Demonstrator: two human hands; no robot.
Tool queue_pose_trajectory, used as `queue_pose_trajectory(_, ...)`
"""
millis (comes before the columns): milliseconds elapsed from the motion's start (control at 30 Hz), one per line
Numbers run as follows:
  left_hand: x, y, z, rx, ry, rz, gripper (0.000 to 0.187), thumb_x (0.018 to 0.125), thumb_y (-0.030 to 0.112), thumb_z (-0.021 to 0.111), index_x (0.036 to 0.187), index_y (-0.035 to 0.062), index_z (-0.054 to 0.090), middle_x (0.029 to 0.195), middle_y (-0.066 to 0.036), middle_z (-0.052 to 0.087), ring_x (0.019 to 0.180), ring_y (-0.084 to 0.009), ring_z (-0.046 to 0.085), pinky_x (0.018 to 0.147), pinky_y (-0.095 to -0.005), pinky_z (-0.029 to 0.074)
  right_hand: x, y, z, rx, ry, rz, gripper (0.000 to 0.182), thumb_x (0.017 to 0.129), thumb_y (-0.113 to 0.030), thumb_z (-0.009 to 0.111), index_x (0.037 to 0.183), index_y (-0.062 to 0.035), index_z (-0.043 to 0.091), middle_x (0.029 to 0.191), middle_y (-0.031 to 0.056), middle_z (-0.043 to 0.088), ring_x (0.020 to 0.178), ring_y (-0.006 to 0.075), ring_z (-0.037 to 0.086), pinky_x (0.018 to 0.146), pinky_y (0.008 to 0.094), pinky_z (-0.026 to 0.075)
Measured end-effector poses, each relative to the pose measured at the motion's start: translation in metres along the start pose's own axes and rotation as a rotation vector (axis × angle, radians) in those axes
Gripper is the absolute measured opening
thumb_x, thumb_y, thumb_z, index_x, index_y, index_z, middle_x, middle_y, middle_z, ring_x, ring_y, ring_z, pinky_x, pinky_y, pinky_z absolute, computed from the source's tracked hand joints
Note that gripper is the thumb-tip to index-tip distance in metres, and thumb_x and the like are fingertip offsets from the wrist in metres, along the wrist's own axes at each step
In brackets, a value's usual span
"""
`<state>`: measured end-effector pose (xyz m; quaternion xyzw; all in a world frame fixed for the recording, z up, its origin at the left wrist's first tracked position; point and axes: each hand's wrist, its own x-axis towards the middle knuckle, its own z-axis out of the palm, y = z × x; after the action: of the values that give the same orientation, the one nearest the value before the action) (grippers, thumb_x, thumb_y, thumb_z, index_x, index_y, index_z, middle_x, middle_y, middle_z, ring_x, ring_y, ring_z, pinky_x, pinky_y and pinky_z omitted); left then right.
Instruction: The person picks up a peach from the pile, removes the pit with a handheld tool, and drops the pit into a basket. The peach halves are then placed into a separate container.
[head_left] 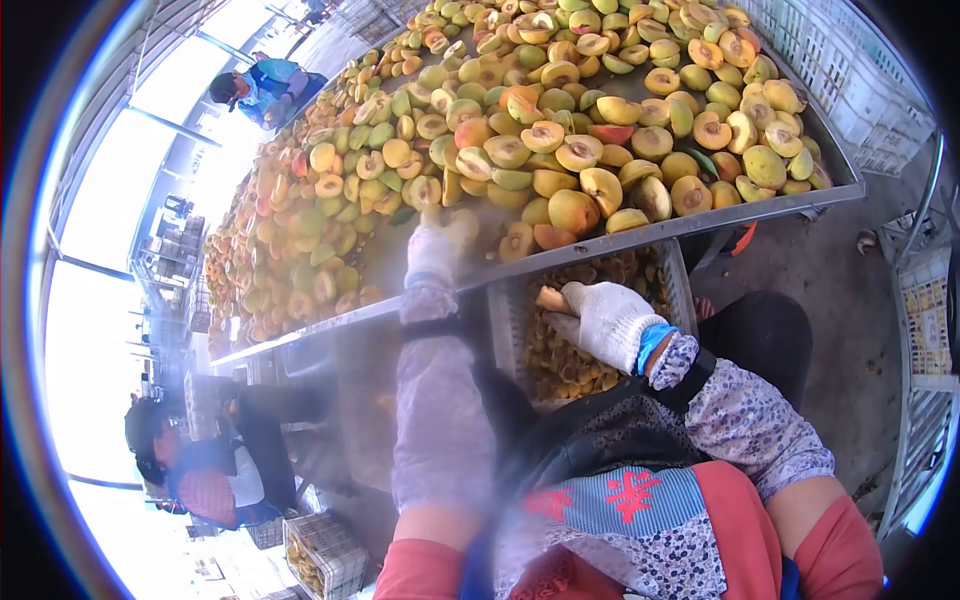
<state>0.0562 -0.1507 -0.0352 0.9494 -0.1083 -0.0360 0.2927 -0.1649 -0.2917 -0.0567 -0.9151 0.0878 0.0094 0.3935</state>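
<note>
My left hand point(430, 245), in a white glove, reaches over the front edge of the metal table point(560, 253). Its fingertips meet a halved fruit point(422, 192) at the edge of the pile; haze blurs the fingers. My right hand point(610, 322), gloved in white, is closed around a small tan wooden-looking piece point(553, 300). It hovers above a crate point(508, 330) of small brownish-yellow pieces point(570, 365). Green, yellow and reddish fruit, much of it halved with brown centres showing, covers much of the table.
One person point(262, 90) is at the table's far left side. Another person point(200, 465) sits at the lower left, near a crate of pieces point(325, 550). Stacked white crates point(850, 80) stand at the upper right. A metal rack point(920, 400) is at the right.
</note>
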Motion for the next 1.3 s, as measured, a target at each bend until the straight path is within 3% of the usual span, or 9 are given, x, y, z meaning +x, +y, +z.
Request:
queue_pose_trajectory(133, 0.008, 0.005, 0.019, 0.221, -0.057, -0.012, 0.058, 0.084, 0.039, 0.073, 0.125, -0.0005, 0.062, 0.105, -0.013, 0.071, 0.094, -0.0209, 0.065, 0.084, -0.0323, 0.051, 0.002, 0.007, 0.004, 0.03, 0.088, -0.052, 0.031, 0.091, -0.035, 0.066, 0.098, -0.0049, 0.063, 0.086, 0.0229, 0.068, 0.087, 0.0426, 0.065, 0.075, 0.0491, 0.052)
queue_pose_trajectory(233, -0.015, 0.017, 0.008, -0.474, -0.062, 0.06, 0.042, 0.086, 0.031, 0.072, 0.115, 0.0012, 0.066, 0.092, -0.002, 0.067, 0.073, -0.0073, 0.056, 0.066, -0.023, 0.045, 0.007, 0.004, 0.006, 0.137, 0.232, -0.119, 0.029, 0.092, -0.031, 0.066, 0.104, -0.0046, 0.064, 0.087, 0.0224, 0.069, 0.088, 0.0421, 0.066, 0.074, 0.0468, 0.053)
queue_pose_trajectory(333, -0.056, 0.045, -0.012, -0.796, -0.165, 0.091, 0.037, 0.09, 0.027, 0.071, 0.114, -0.001, 0.065, 0.094, -0.004, 0.068, 0.078, -0.0113, 0.062, 0.067, -0.0255, 0.051, 0.007, -0.01, -0.003, 0.338, 0.312, -0.188, 0.03, 0.093, -0.028, 0.066, 0.11, -0.0033, 0.065, 0.088, 0.0223, 0.069, 0.088, 0.0424, 0.066, 0.073, 0.045, 0.053)
queue_pose_trajectory(400, -0.078, 0.051, -0.005, -1.004, -0.174, 0.068, 0.027, 0.098, 0.026, 0.063, 0.105, 0.0004, 0.063, 0.085, -0.002, 0.063, 0.067, -0.0096, 0.056, 0.06, -0.0227, 0.045, 0.01, -0.014, -0.004, 0.36, 0.308, -0.17, 0.032, 0.095, -0.028, 0.064, 0.112, -0.0012, 0.064, 0.088, 0.023, 0.069, 0.088, 0.0435, 0.066, 0.071, 0.0448, 0.053)
queue_pose_trajectory(500, -0.098, 0.051, 0.008, -1.105, -0.283, 0.275, 0.032, 0.101, 0.032, 0.057, 0.101, 0.0008, 0.061, 0.082, -0.003, 0.061, 0.07, -0.0117, 0.058, 0.065, -0.024, 0.047, 0.011, -0.017, 0.0, 0.446, 0.288, -0.211, 0.032, 0.095, -0.033, 0.06, 0.104, -0.0018, 0.063, 0.089, 0.0243, 0.067, 0.088, 0.0447, 0.063, 0.074, 0.0496, 0.05)
queue_pose_trajectory(600, -0.106, 0.048, 0.029, -1.532, -0.467, 0.036, 0.04, 0.1, 0.043, 0.056, 0.107, 0.0044, 0.063, 0.097, -0.009, 0.066, 0.089, -0.0197, 0.064, 0.083, -0.0331, 0.053, 0.007, -0.025, -0.003, 0.399, 0.144, -0.024, 0.031, 0.096, -0.031, 0.06, 0.103, -0.0012, 0.063, 0.089, 0.0248, 0.067, 0.089, 0.0447, 0.063, 0.074, 0.0495, 0.05)
queue_pose_trajectory(667, -0.114, 0.06, 0.031, -1.629, -0.227, -0.184, 0.043, 0.099, 0.048, 0.057, 0.104, 0.0051, 0.063, 0.1, -0.01, 0.066, 0.091, -0.0238, 0.065, 0.086, -0.0386, 0.055, 0.006, -0.023, 0.001, 0.41, 0.18, -0.066, 0.032, 0.096, -0.032, 0.06, 0.104, -0.0012, 0.063, 0.089, 0.0248, 0.067, 0.089, 0.0447, 0.063, 0.074, 0.0495, 0.05)
queue_pose_trajectory(967, -0.115, 0.051, 0.018, -1.592, -0.291, -0.109, 0.046, 0.1, 0.048, 0.052, 0.108, 0.0038, 0.062, 0.102, -0.012, 0.066, 0.096, -0.0268, 0.065, 0.088, -0.0415, 0.056, 0.01, -0.015, 0.01, 0.175, 0.206, -0.127, 0.029, 0.097, -0.032, 0.057, 0.095, -0.0038, 0.062, 0.082, 0.0221, 0.066, 0.082, 0.0433, 0.064, 0.071, 0.0508, 0.05)
queue_pose_trajectory(1300, -0.108, 0.026, 0.012, -1.177, -0.355, 0.018, 0.05, 0.101, 0.051, 0.047, 0.098, 0.0031, 0.061, 0.092, -0.012, 0.066, 0.078, -0.0238, 0.067, 0.066, -0.0355, 0.058, 0.003, -0.017, 0.017, 0.238, 0.021, -0.093, 0.036, 0.099, -0.035, 0.054, 0.098, 0.0002, 0.063, 0.083, 0.0235, 0.067, 0.079, 0.0428, 0.065, 0.07, 0.0483, 0.051)
